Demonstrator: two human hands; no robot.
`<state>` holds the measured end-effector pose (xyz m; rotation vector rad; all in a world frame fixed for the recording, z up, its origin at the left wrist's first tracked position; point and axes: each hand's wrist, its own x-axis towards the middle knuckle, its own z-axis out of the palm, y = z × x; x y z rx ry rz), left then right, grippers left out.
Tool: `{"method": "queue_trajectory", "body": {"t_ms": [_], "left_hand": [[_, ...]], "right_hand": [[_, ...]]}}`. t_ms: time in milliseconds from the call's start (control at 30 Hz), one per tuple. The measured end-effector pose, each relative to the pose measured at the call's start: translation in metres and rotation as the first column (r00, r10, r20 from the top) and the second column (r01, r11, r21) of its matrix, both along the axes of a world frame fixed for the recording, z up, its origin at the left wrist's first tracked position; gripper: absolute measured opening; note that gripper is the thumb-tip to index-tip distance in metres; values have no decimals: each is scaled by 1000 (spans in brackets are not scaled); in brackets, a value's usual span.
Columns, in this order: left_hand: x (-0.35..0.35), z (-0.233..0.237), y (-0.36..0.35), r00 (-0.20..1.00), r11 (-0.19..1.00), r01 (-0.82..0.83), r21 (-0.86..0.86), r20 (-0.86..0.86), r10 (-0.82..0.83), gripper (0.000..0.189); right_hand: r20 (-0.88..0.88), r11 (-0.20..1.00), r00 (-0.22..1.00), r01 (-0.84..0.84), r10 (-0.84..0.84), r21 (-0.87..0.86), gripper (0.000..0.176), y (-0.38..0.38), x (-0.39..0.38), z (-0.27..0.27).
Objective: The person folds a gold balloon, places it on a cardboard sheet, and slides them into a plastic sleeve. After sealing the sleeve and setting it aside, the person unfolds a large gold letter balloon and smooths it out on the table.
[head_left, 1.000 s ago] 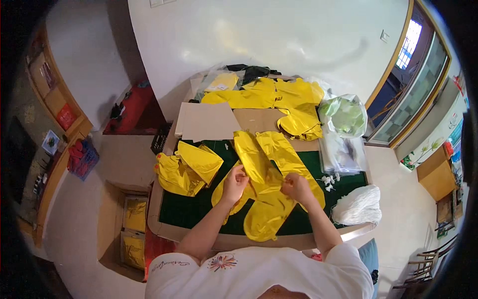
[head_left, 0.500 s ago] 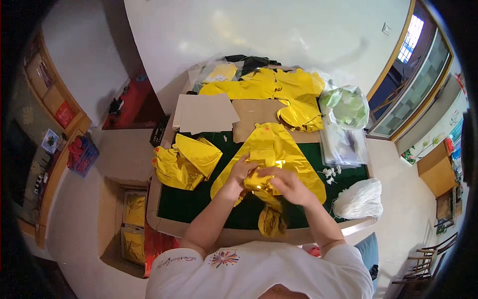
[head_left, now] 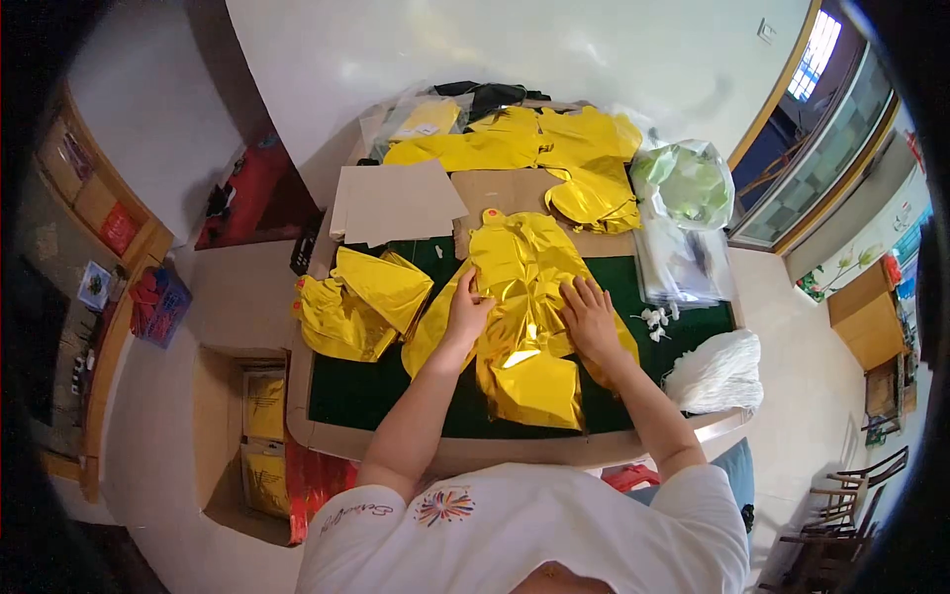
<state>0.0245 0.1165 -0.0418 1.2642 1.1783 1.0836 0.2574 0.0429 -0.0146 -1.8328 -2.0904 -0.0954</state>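
Observation:
A flat, uninflated gold foil balloon [head_left: 529, 262] lies spread on the dark green table mat, with a red mark on its top tab. Over its lower middle lies a creased, partly folded piece of gold foil [head_left: 534, 386], its lower end near the table's front edge. My left hand [head_left: 468, 315] grips the foil's left side between thumb and fingers. On the right side my right hand [head_left: 594, 322] rests flat, fingers spread on the foil. Left of these sits another folded gold foil balloon [head_left: 366, 302].
Beige cards [head_left: 396, 203] lie at the back left, by more gold foil balloons [head_left: 584, 148]. Clear plastic bags [head_left: 683, 257] and a white string bundle [head_left: 714, 371] are on the right. An open carton [head_left: 220, 436] with gold packets stands on the floor, left.
The bunched foil between my hands is now opened out and laid over the balloon. My hands have moved apart and slightly forward, the right one flattening onto the foil.

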Motion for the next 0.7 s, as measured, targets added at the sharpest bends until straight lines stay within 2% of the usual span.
{"method": "queue_trajectory", "body": {"t_ms": [67,100,133,167,200,233,267,300,333,367,400,467,500,567,700], "left_hand": [[-1,-14,9,977,999,5,-46,214,5,63],[-1,2,6,900,989,26,-142,434,39,62],[-3,13,2,901,989,30,-148,432,37,62],[-3,21,-1,995,998,-51,-22,86,53,62],[-4,34,-6,958,989,-80,127,-265,112,62],[0,46,-15,891,949,-109,297,-395,225,60],[2,56,-22,891,949,-105,298,-396,223,60],[3,64,-29,769,876,60,478,-582,265,58],[4,66,-32,605,765,258,590,-716,348,57],[6,56,-27,506,771,423,476,-830,235,55],[7,50,-27,446,789,484,379,-882,150,55],[9,42,-27,291,780,589,210,-956,37,57],[10,40,-27,286,780,590,210,-957,42,57],[12,37,-30,346,742,642,194,-937,-54,57],[24,39,-32,301,669,722,175,-950,-77,58]], "right_hand": [[-21,1000,1000,-2,2,16,45,-2,1,-1],[-23,1000,1000,1,-1,10,45,-1,1,-1],[-15,1000,1000,-10,11,5,43,-1,1,-1],[-5,1000,1000,-21,21,1,42,-1,2,-1],[-6,1000,1000,-15,15,-2,42,-1,2,-2],[-5,1000,1000,-13,13,9,42,-1,2,-4],[-4,1000,1000,-12,12,22,42,0,2,-4],[-6,1000,1000,-10,10,21,42,-1,2,-5],[-66,1000,998,9,-8,15,42,-1,2,-5],[-126,1000,992,27,-25,9,43,0,2,-5],[-130,1000,991,23,-21,10,43,-1,1,-4],[-340,991,939,83,-43,104,38,-3,2,1],[-395,987,918,102,-45,123,37,-2,3,-2],[-467,989,883,110,-48,104,36,-1,6,-2],[-597,998,801,67,-42,19,35,2,15,3]]}}
